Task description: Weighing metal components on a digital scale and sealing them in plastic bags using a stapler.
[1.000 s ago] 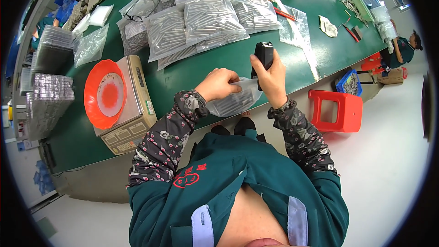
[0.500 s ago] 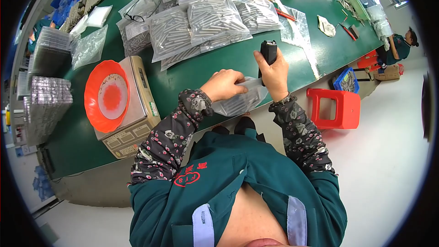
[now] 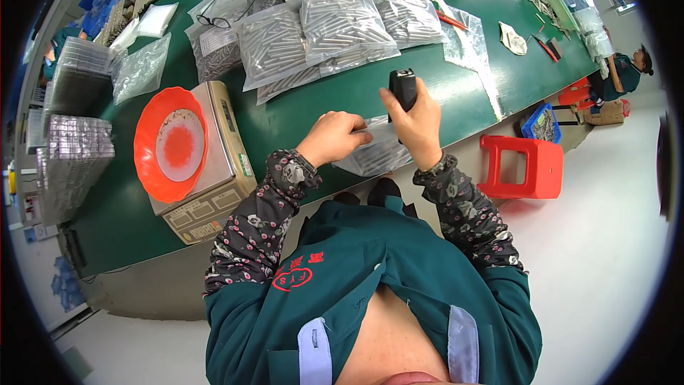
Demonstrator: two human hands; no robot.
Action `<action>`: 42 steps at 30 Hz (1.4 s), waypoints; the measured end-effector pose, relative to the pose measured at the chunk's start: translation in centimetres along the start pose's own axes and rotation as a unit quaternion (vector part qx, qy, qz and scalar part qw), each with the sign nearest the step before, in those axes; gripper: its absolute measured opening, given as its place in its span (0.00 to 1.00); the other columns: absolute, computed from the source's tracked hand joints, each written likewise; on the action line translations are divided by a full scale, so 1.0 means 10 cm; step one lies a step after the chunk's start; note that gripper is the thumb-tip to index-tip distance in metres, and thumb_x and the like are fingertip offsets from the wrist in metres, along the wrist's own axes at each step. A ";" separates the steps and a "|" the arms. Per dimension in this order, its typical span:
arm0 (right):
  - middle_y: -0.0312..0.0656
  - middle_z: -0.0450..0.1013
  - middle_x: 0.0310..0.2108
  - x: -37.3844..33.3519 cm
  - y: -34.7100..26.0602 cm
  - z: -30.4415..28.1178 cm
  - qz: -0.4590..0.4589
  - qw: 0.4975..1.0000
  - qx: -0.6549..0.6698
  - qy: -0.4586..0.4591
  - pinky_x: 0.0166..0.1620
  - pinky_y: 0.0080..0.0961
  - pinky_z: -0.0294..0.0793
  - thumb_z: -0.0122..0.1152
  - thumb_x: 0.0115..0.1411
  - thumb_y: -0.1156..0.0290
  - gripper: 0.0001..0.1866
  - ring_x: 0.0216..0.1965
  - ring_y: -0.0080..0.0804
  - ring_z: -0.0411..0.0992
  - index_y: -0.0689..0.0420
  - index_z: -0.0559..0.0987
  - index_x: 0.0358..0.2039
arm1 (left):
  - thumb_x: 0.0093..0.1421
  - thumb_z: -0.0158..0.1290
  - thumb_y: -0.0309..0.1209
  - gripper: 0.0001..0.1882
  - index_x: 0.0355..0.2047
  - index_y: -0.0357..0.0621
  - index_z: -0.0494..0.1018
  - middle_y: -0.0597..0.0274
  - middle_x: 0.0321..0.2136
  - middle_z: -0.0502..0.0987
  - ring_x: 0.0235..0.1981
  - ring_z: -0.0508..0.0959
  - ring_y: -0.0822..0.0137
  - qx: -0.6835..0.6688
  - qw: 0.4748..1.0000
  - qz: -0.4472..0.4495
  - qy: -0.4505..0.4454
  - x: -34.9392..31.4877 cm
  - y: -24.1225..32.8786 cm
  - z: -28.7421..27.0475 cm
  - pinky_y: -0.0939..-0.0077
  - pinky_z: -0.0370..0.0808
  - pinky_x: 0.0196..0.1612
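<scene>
At the table's front edge lies a clear plastic bag [image 3: 376,155] with grey metal pins inside. My left hand [image 3: 333,137] is closed, its thumb and fingers pinching the bag's upper left part. My right hand [image 3: 419,122] grips a black stapler [image 3: 403,90], held upright with its lower end at the bag's upper right edge. My palm and the bag hide part of the stapler's jaws. Beyond both hands, filled clear bags of metal pins [image 3: 339,23] are stacked on the green table [image 3: 299,110].
To the left, an orange-red plastic bowl [image 3: 146,146] sits on a weighing scale [image 3: 226,171]. Stacked clear trays [image 3: 75,150] stand at the far left. Red-handled pliers [image 3: 453,20] lie behind the right hand. A red stool [image 3: 545,170] and blue basket [image 3: 529,128] stand at the right. A person [image 3: 627,71] sits beyond.
The right hand and stapler have moved a little left and toward the bag's top edge. My left hand has shifted slightly left, still holding the bag.
</scene>
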State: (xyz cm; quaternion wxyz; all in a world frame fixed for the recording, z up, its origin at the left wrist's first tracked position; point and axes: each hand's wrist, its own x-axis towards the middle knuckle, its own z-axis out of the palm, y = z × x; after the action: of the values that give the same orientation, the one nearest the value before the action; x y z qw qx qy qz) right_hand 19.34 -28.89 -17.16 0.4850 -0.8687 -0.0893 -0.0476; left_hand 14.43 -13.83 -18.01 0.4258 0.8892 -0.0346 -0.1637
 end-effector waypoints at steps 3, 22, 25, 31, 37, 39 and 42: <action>0.47 0.68 0.15 0.02 0.00 0.04 -0.001 1.000 -0.009 -0.002 0.23 0.33 0.65 0.60 0.46 0.55 0.20 0.18 0.44 0.69 0.60 0.69 0.24 | 0.46 0.53 0.37 0.14 0.27 0.39 0.75 0.52 0.23 0.75 0.27 0.75 0.55 0.002 1.000 -0.003 0.000 -0.01 0.00 0.01 0.67 0.70 0.33; 0.47 0.68 0.15 0.08 0.07 0.11 0.012 1.000 0.019 0.001 0.24 0.30 0.66 0.61 0.46 0.56 0.20 0.18 0.43 0.68 0.62 0.70 0.23 | 0.53 0.52 0.26 0.14 0.40 0.45 0.66 0.68 0.29 0.72 0.33 0.69 0.78 -0.644 0.736 -0.126 0.166 -0.68 -0.25 0.29 0.83 0.67 0.35; 0.47 0.68 0.15 0.08 0.09 0.11 0.012 1.000 0.020 0.006 0.24 0.30 0.66 0.61 0.46 0.56 0.20 0.17 0.42 0.68 0.61 0.70 0.24 | 0.52 0.53 0.25 0.14 0.40 0.43 0.68 0.67 0.29 0.72 0.31 0.69 0.78 -0.601 0.762 -0.119 0.210 -0.68 -0.12 0.31 0.84 0.67 0.36; 0.46 0.68 0.14 0.07 0.07 0.11 0.004 1.000 0.015 0.008 0.24 0.29 0.66 0.61 0.46 0.56 0.19 0.17 0.41 0.68 0.61 0.70 0.23 | 0.49 0.55 0.22 0.13 0.37 0.36 0.72 0.68 0.27 0.72 0.28 0.68 0.79 -0.389 0.877 -0.092 0.267 -0.67 -0.15 0.38 0.87 0.67 0.35; 0.45 0.68 0.14 0.07 0.08 0.10 0.012 1.000 0.017 0.009 0.24 0.29 0.66 0.61 0.46 0.56 0.19 0.17 0.39 0.68 0.61 0.70 0.23 | 0.50 0.54 0.25 0.09 0.32 0.34 0.73 0.69 0.22 0.71 0.22 0.66 0.81 -0.294 0.914 -0.117 0.255 -0.64 -0.17 0.36 0.88 0.65 0.28; 0.44 0.68 0.14 0.07 0.08 0.09 0.010 1.000 0.011 0.008 0.24 0.29 0.66 0.61 0.46 0.56 0.19 0.17 0.38 0.68 0.61 0.70 0.23 | 0.50 0.54 0.25 0.08 0.31 0.33 0.73 0.69 0.22 0.71 0.22 0.65 0.81 -0.293 0.911 -0.113 0.268 -0.63 -0.17 0.40 0.88 0.64 0.27; 0.44 0.68 0.14 0.05 0.02 0.07 0.012 1.000 0.018 0.011 0.24 0.29 0.66 0.61 0.46 0.56 0.19 0.17 0.38 0.68 0.61 0.70 0.23 | 0.51 0.53 0.26 0.07 0.29 0.33 0.72 0.70 0.21 0.69 0.22 0.64 0.81 -0.271 0.912 -0.100 0.291 -0.62 -0.15 0.41 0.87 0.62 0.26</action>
State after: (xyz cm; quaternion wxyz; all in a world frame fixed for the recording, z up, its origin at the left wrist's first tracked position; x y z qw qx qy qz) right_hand 19.84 -28.35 -17.67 0.5020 -0.8602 -0.0740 -0.0500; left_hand 7.09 -14.70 -19.97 0.6232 0.7464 0.2262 0.0578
